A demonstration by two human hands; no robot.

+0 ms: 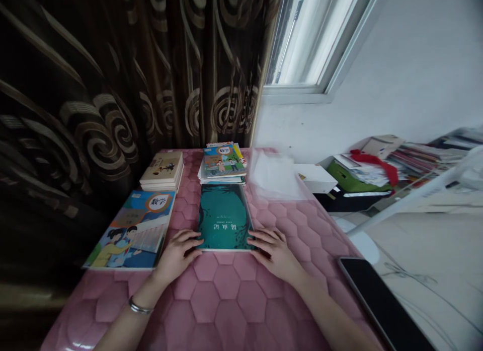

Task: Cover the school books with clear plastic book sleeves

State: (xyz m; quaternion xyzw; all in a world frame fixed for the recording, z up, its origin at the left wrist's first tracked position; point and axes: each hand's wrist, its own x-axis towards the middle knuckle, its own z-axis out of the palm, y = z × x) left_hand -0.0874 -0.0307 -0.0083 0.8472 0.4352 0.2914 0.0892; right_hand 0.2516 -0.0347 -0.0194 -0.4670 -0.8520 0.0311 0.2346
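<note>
A teal hardcover book (225, 217) with a dark tree design lies flat on the pink quilted table cover (222, 300), its title upside down to me. My left hand (177, 255) grips its lower left edge, and my right hand (272, 253) grips its lower right edge. To the left lies a math textbook (130, 230) with a cartoon cover, close to my left hand. Beyond the teal book sits a stack of illustrated books (223, 162). A stack of beige books (162, 172) stands behind the math textbook.
A clear plastic sheet (275, 174) lies at the far right of the table, beside a white box (315, 178). A black tablet (381, 303) lies by the right edge. A dark patterned curtain (75, 114) hangs along the left side. Papers and books are piled at right.
</note>
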